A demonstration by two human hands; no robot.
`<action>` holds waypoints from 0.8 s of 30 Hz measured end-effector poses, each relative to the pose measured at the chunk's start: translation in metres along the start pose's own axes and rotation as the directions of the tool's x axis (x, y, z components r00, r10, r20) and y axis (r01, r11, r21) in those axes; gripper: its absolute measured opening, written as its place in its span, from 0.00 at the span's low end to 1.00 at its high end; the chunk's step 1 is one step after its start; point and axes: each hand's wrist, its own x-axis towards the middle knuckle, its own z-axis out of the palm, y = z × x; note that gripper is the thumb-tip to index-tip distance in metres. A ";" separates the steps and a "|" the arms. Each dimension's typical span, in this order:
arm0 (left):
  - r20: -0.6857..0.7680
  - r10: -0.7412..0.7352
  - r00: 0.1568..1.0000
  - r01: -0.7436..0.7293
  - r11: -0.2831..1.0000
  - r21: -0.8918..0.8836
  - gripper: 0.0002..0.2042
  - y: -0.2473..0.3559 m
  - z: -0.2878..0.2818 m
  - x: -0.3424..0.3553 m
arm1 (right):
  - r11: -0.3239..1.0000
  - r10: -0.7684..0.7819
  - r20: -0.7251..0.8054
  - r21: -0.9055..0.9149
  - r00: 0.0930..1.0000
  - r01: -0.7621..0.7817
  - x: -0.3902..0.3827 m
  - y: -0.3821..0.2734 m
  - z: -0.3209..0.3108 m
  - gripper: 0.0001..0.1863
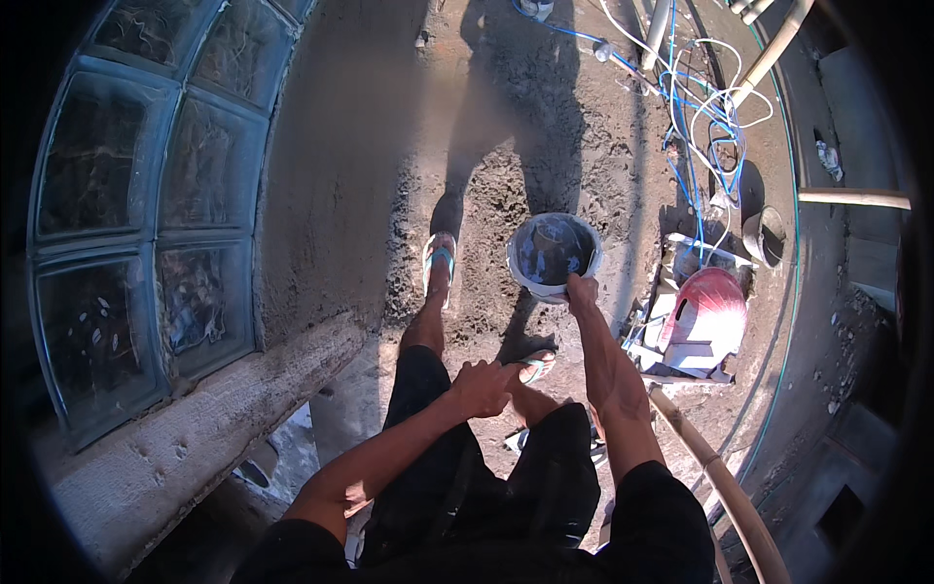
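A pale-rimmed bucket (593, 261) hangs in front of me, tilted so that its dark inside shows. My right hand (582, 290) is closed over its near rim. A wet-looking grey patch and some light smears mark the inside. My left hand (484, 389) is curled over my right leg, close to the sandalled right foot (537, 366). Its fingers are bent in, and whatever may be inside them is hidden. The bucket is apart from this hand.
A glass-block window (161, 195) with a rough concrete ledge (209, 414) below it stands at left. On the right lie tangled blue and white cables (715, 117), a red rounded container (708, 307), a small bucket (764, 237) and a bamboo pole (715, 477). Rough mortar ground (491, 209) spreads ahead.
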 end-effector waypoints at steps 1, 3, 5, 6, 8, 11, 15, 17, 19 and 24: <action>0.100 0.010 0.995 -0.013 0.999 0.031 0.22 -0.008 -0.003 0.014 | 1.000 0.021 -0.016 -0.002 1.000 -0.021 0.005 -0.011 0.002 0.25; 0.274 0.008 0.962 -0.036 0.994 0.100 0.22 -0.026 -0.006 0.049 | 0.998 -0.013 0.016 0.060 1.000 0.012 0.018 -0.034 0.007 0.25; 0.374 0.016 0.927 -0.051 0.995 0.085 0.24 -0.047 -0.012 0.097 | 0.997 0.051 0.021 0.058 0.998 -0.053 0.036 -0.056 0.014 0.25; 0.446 0.010 0.895 -0.058 0.994 0.095 0.23 -0.055 -0.017 0.123 | 0.992 0.039 0.027 0.116 0.999 -0.042 0.046 -0.067 0.019 0.24; 0.521 0.043 0.852 -0.115 0.988 0.107 0.22 -0.072 -0.034 0.177 | 0.989 0.013 0.013 0.148 1.000 -0.015 0.069 -0.089 0.029 0.21; 0.650 0.044 0.758 -0.218 0.957 0.189 0.25 -0.093 -0.066 0.243 | 0.989 0.026 0.037 0.147 0.999 -0.031 0.107 -0.122 0.045 0.17; 0.652 0.021 0.758 -0.122 0.986 0.110 0.27 -0.109 -0.106 0.283 | 0.985 -0.152 0.035 0.088 0.988 0.148 0.158 -0.170 0.067 0.15; 0.637 0.062 0.769 -0.150 0.985 0.085 0.26 -0.114 -0.117 0.283 | 0.975 -0.145 0.071 0.183 0.987 0.130 0.178 -0.195 0.076 0.14; 0.740 0.023 0.672 -0.126 0.988 0.085 0.25 -0.119 -0.123 0.286 | 0.954 -0.155 0.107 0.275 0.982 0.120 0.194 -0.222 0.083 0.13; 0.728 0.086 0.680 -0.111 0.994 -0.014 0.21 -0.129 -0.135 0.306 | 0.955 -0.024 0.115 0.295 0.993 -0.011 0.219 -0.292 0.097 0.07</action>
